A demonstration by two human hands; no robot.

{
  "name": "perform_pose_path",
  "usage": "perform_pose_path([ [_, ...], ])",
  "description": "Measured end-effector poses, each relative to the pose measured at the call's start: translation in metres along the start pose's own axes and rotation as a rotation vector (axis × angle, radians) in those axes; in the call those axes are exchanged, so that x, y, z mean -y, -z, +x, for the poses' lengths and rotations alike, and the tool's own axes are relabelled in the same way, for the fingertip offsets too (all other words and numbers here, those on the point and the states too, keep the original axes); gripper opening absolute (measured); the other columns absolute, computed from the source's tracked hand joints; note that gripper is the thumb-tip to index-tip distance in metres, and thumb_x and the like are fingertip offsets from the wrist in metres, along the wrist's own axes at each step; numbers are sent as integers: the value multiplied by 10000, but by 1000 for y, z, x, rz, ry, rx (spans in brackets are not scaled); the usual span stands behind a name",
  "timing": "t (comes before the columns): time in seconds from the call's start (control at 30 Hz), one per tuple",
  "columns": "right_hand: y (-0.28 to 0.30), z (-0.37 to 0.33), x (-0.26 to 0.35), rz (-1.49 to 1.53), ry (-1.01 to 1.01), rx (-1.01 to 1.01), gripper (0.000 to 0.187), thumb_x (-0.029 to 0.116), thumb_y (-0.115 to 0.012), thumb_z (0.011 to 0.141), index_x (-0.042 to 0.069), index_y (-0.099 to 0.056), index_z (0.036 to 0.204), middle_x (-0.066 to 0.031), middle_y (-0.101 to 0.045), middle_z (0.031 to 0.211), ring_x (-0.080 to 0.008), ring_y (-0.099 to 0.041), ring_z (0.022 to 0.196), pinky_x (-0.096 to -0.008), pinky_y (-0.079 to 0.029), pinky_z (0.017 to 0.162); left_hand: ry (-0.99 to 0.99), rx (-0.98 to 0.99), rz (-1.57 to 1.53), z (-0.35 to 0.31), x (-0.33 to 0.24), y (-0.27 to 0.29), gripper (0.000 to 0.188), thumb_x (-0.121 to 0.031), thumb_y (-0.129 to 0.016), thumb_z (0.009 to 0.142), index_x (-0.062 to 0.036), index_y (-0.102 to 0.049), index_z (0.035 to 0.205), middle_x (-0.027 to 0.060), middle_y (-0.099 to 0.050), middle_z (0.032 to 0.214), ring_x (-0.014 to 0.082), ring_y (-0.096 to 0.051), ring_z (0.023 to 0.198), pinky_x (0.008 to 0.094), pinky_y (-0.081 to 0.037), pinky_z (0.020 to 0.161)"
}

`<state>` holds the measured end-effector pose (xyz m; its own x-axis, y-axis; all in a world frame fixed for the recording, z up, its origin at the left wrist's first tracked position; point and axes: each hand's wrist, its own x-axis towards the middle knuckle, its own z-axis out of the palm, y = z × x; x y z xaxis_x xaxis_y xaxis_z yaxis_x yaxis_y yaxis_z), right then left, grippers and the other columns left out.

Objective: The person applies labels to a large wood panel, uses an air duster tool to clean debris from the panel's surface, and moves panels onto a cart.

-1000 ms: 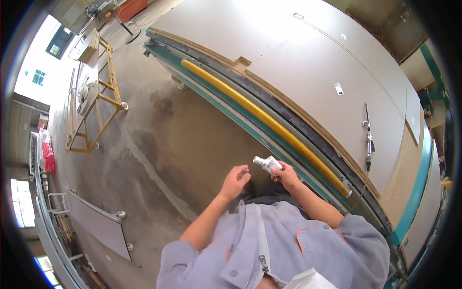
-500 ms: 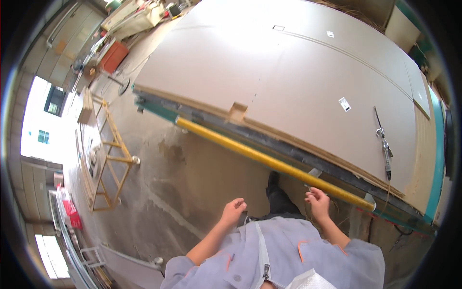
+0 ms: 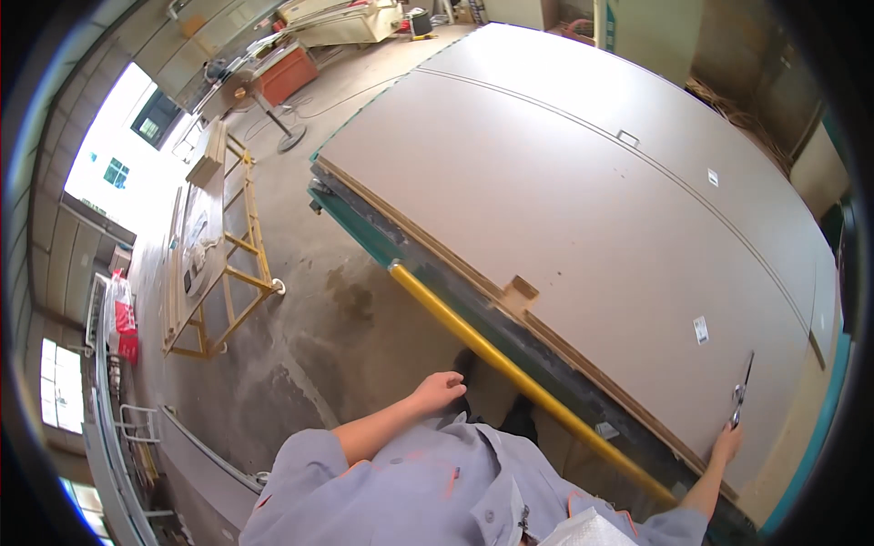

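Note:
My right hand (image 3: 726,445) reaches out to the near right part of a large pale-grey panel (image 3: 583,209). Its fingers close round the rear end of an air gun (image 3: 739,398) with a long thin nozzle, which lies on the panel pointing away from me. The grip is small in the picture and partly hidden by the hand itself. My left hand (image 3: 440,391) hangs in front of my body with loosely bent fingers and nothing visible in it. A yellow round bar (image 3: 519,373) runs along the panel's near side, between me and the dark table edge.
A brown wooden block (image 3: 520,293) sits at a notch in the panel's edge. To the left stands a yellow-framed trolley (image 3: 241,273) bearing boards. A pedestal fan (image 3: 273,118) and a red cabinet (image 3: 288,75) are farther back. Metal profiles (image 3: 114,428) line the far left.
My right hand has moved from beside the yellow bar out over the panel and onto the air gun. My body and view have turned, and my left hand stays near my waist.

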<state>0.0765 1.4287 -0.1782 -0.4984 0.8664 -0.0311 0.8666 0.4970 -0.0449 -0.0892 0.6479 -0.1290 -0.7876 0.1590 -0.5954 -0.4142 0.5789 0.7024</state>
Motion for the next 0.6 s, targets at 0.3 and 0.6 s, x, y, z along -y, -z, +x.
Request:
perform_pose_path([
  [0.3, 22, -134, 18, 656, -5, -148, 433, 379, -427, 1002, -10, -579, 1115, -140, -629, 968, -336, -587, 938, -402, -454, 833, -243, 191, 89, 106, -28, 99, 428, -279, -610, 879, 34, -599, 1171, 190, -646, 1141, 290, -620, 1063, 351, -476, 925],
  [0.6, 123, -465, 466, 753, 630, 1181, 383, 433, -447, 970, 65, -548, 1004, -53, -569, 767, -169, -557, 560, -320, -489, 496, -431, 274, 95, 156, -5, 202, 341, -266, -625, 856, 3, -623, 1064, 153, -676, 923, 282, -649, 846, 352, -503, 766],
])
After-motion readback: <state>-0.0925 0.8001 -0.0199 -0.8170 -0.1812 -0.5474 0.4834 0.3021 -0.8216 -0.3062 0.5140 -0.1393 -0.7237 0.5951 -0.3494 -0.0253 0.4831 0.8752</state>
